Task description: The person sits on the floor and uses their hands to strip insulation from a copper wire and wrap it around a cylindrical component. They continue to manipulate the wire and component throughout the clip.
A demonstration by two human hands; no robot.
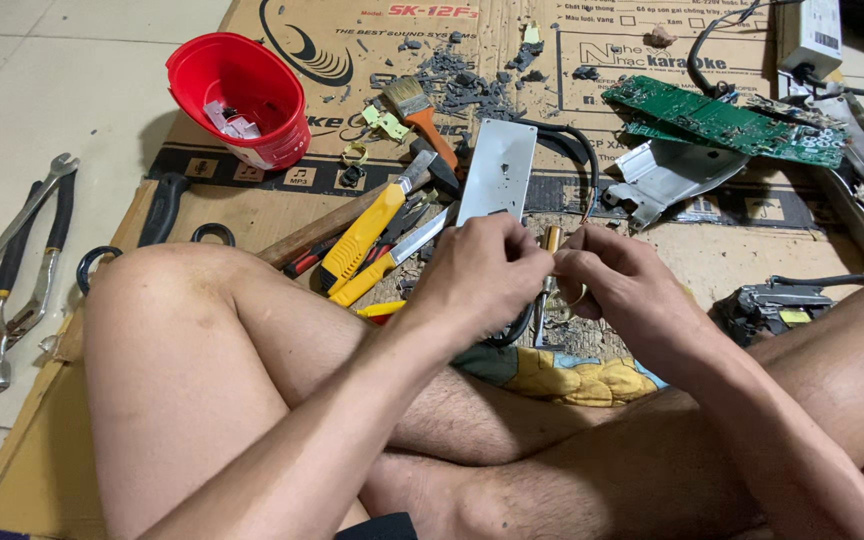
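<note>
Pale tiled floor (42, 80) under flattened cardboard (252, 210).

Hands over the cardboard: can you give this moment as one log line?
left hand: closed on small part | right hand: pinching it too | grey metal plate: just beyond | yellow utility knife: left of hands

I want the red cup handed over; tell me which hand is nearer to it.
Left. The left hand sits right of and below the red cup; the right hand lies farther right.
</note>
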